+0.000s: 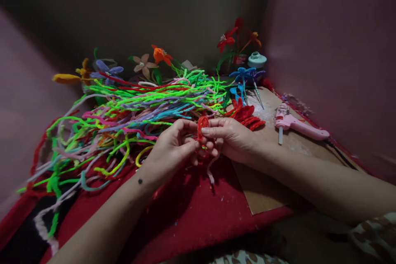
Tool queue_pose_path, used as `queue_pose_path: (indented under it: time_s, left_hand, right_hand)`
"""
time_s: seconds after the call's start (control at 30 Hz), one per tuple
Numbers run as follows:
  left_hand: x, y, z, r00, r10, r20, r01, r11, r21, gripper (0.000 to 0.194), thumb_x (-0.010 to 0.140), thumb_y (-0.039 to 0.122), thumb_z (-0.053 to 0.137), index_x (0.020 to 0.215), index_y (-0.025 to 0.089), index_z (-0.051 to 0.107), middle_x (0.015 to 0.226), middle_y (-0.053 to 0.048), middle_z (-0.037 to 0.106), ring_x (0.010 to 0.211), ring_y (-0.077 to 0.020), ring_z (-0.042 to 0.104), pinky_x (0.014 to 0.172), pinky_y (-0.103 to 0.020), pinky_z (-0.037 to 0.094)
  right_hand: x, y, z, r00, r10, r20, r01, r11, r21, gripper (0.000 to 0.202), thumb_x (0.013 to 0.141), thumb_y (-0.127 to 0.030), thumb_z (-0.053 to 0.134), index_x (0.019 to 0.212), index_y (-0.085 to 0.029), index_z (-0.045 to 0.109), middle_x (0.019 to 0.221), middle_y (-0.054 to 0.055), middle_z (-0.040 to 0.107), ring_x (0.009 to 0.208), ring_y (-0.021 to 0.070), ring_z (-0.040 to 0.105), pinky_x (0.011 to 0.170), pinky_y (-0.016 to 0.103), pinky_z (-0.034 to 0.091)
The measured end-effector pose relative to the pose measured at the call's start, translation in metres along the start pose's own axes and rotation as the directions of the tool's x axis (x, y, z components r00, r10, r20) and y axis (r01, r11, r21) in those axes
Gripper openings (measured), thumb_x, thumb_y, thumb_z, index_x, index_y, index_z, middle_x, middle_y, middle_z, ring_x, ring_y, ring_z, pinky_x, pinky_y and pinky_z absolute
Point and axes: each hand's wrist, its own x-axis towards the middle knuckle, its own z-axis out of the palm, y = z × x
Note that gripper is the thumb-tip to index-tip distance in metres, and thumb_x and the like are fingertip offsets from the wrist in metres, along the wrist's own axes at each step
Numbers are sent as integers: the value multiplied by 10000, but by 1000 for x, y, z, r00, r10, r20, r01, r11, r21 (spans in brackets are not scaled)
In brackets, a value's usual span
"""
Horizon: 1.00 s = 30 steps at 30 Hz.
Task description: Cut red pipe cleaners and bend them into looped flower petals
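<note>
A small red fuzzy loop (203, 126), upright and petal-like, is held between my two hands near the middle of the view. My left hand (176, 142) grips its lower left side with thumb and fingers. My right hand (230, 136) pinches it from the right, thumb across its front. Just behind my right hand lie several red fuzzy petals (244, 114). A pale pink stem (210, 173) hangs or lies below the hands. Fingers partly hide the lower end of the red loop.
Many coloured pipe cleaners (148, 103) are heaped at left and centre on a red cloth (198, 214). A pink glue gun (303, 127) rests on a brown board (262, 189) at right. Fuzzy flowers (144, 65) and a pale blue-green container (257, 60) stand behind.
</note>
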Motion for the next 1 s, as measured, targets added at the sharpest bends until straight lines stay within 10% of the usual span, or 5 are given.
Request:
queue_pose_path:
  time_s: [0.3, 0.67, 1.0]
  left_hand:
    - [-2, -8, 7, 994, -4, -111, 11, 998, 61, 149, 738, 268, 633, 743, 155, 537, 642, 13, 587, 502, -87, 516, 460, -198, 400]
    - [-1, 4, -1, 967, -234, 102, 233, 972, 22, 155, 714, 245, 645, 744, 152, 524, 503, 45, 534, 361, -65, 445, 332, -165, 362]
    - [4, -13, -8, 984, -150, 98, 166, 969, -183, 219, 718, 238, 684, 885, 170, 560, 656, 30, 574, 424, -34, 423, 400, -161, 331]
  right_hand:
    - [1, 1, -2, 997, 42, -68, -37, 997, 71, 95, 716, -169, 646, 682, -119, 572, 547, -21, 557, 402, 46, 448, 379, 162, 365]
    - [1, 4, 5, 995, -15, -98, 20, 998, 54, 97, 695, -161, 607, 628, -118, 551, 515, -1, 556, 435, 77, 492, 451, 206, 422]
    - [3, 6, 1, 985, -75, -154, 73, 997, -17, 131, 655, -184, 689, 688, -116, 582, 571, -12, 564, 453, 63, 475, 432, 197, 365]
